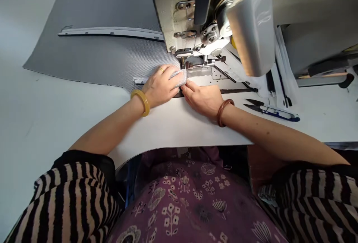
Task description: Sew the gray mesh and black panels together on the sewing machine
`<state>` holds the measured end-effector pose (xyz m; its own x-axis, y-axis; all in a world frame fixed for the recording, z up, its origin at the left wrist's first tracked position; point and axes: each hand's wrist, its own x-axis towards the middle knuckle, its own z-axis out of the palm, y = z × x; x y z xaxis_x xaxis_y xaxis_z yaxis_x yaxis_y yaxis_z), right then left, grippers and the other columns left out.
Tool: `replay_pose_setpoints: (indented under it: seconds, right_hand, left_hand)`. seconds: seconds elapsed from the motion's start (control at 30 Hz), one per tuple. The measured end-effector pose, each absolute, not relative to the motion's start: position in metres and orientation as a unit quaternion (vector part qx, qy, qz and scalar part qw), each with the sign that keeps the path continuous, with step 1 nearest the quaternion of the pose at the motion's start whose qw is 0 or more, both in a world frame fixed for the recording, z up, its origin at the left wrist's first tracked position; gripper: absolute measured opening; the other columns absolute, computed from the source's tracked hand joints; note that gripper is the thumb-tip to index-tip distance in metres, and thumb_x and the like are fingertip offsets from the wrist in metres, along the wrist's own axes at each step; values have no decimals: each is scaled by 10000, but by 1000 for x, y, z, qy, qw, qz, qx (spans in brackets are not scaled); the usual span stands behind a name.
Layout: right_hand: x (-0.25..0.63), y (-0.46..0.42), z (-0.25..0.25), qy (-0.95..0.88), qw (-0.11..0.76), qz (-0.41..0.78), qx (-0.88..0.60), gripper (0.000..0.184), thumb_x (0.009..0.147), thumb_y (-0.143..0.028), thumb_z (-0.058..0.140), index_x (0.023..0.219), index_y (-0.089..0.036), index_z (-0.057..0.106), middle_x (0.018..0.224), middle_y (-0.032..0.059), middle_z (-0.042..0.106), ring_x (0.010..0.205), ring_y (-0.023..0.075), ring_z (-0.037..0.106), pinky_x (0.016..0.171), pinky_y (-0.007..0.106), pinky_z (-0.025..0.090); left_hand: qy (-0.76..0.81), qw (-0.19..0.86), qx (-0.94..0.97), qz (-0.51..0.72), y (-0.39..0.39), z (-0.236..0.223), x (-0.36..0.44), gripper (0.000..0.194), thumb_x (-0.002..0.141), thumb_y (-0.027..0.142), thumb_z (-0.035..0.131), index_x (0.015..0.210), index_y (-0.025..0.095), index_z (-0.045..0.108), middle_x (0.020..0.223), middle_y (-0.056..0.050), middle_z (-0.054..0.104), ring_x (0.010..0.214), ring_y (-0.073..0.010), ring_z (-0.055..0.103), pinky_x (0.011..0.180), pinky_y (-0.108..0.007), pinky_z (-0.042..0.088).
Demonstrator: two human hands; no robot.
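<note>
A large grey fabric panel (97, 56) lies under the head of a sewing machine (179, 15). A pale strip with a dark edge (112, 31) runs along the panel; a second, shorter strip end (140, 81) shows by my left wrist. My left hand (159, 86) grips the panel's folded edge just before the needle area, with fabric showing between the fingers. Thumb and fingers of my right hand (203, 95) are closed at the same edge, touching my left fingertips. The exact pinch point is partly hidden.
Thread snips with a blue handle (275, 113) lie on the white table (173, 120) to the right. Behind them are white strips with dark edges (279, 71). A plastic-wrapped part (254, 30) hangs at the machine's right side. The table's front edge curves near my body.
</note>
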<state>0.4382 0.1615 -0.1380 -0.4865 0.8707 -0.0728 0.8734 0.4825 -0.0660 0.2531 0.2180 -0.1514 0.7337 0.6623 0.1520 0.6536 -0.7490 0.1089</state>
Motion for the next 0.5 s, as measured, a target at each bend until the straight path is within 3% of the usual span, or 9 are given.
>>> replay_pose_setpoints:
  seconds: [0.13, 0.27, 0.5]
  right_hand:
    - [439, 158, -134, 880, 32, -75, 469, 514, 999, -120, 193, 1331, -81, 584, 1394, 218, 561, 750, 165, 580, 567, 311, 247]
    - [440, 155, -129, 886, 52, -97, 451, 541, 986, -82, 154, 1306, -67, 590, 1385, 209, 568, 811, 191, 583, 562, 322, 232]
    - [440, 154, -131, 891, 10, -116, 439, 536, 988, -75, 149, 1325, -42, 565, 1312, 219, 597, 762, 166, 552, 573, 316, 225]
  left_hand:
    - [343, -7, 931, 125, 208, -155, 250, 327, 920, 178, 435, 1127, 135, 685, 1112, -124, 685, 1020, -277, 616, 914, -469, 524]
    - [345, 19, 926, 153, 200, -155, 246, 334, 923, 129, 423, 1088, 175, 710, 1151, -88, 697, 1072, -241, 629, 969, -444, 506]
    - [348, -1, 923, 165, 202, -157, 241, 337, 920, 149, 435, 1056, 210, 737, 1122, -62, 720, 1045, -222, 661, 935, -419, 537]
